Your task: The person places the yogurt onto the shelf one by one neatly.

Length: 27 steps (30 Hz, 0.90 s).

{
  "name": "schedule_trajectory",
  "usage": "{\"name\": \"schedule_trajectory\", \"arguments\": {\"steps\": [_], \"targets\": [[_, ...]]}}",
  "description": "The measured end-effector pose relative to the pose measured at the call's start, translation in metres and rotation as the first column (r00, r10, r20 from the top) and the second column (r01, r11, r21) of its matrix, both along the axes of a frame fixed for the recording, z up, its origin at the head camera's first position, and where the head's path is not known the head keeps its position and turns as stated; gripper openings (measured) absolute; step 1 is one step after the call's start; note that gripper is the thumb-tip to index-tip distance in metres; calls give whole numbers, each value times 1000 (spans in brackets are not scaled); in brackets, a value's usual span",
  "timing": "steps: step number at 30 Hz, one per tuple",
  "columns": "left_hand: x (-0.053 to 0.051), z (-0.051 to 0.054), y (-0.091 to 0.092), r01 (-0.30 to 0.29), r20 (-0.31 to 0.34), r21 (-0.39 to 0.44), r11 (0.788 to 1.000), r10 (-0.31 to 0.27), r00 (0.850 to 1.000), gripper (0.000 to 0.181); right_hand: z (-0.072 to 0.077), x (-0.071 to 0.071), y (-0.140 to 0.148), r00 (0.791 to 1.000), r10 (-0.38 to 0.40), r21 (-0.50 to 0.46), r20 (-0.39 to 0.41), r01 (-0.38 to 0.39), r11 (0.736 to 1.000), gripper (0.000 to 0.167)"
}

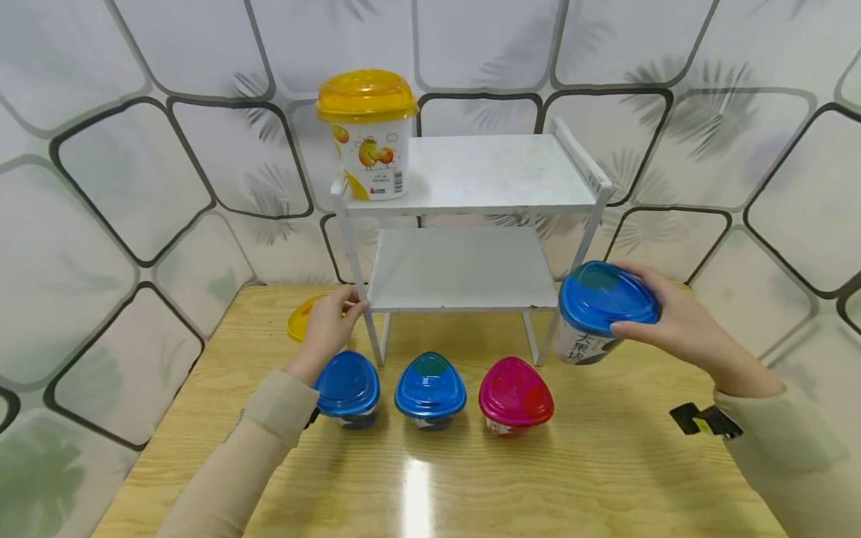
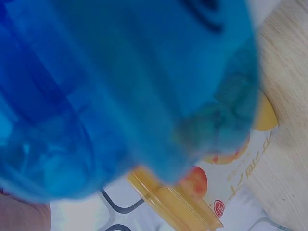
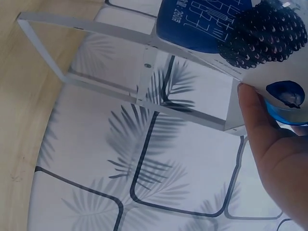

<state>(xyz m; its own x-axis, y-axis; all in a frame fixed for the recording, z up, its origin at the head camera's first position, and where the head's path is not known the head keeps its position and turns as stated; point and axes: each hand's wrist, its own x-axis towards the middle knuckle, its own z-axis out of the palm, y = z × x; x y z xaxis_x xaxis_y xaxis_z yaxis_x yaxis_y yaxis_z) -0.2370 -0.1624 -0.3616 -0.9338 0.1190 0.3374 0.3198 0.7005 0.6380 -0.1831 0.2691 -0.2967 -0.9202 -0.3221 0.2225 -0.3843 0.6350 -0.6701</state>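
Observation:
At the right of the head view, my right hand [image 1: 679, 321] grips a blue-lidded cup [image 1: 608, 299], tilted, in front of the shelf's right leg. That cup [image 3: 207, 24] also shows in the right wrist view, with dark berries printed on it and fingers [image 3: 260, 115] against its side. My left hand [image 1: 326, 325] pinches the front left leg of the white two-tier shelf [image 1: 464, 269]; its fingertips are partly hidden. Close below that hand stands a blue-lidded cup [image 1: 347, 385]; its blue plastic [image 2: 120, 86] fills much of the left wrist view.
A yellow-lidded cup [image 1: 370, 149] stands on the top tier at left. Before the shelf are another blue-lidded cup [image 1: 430, 388] and a pink-lidded cup [image 1: 514, 396] on the wooden table [image 1: 605, 478]. A yellow lid [image 1: 300, 320] shows behind my left hand. Patterned wall covering surrounds the table.

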Motion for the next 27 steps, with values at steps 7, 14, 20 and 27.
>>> {"name": "schedule_trajectory", "arguments": {"steps": [7,14,20,27], "targets": [[0,-1,0,-6,2,-7,1000,6,1000,8,10,-2,-10,1000,-5,44,-11,5,999,80],[-1,-1,0,-3,-3,-2,1000,3,1000,7,24,-3,-21,999,41,27,-17,-40,999,81],[-2,-1,0,-4,-7,-2,1000,4,1000,7,36,-5,-30,995,89,-6,-36,-89,996,81],[-3,-2,0,-13,6,-1,1000,13,1000,7,52,-6,-38,994,94,0,-59,-94,996,78]]}}
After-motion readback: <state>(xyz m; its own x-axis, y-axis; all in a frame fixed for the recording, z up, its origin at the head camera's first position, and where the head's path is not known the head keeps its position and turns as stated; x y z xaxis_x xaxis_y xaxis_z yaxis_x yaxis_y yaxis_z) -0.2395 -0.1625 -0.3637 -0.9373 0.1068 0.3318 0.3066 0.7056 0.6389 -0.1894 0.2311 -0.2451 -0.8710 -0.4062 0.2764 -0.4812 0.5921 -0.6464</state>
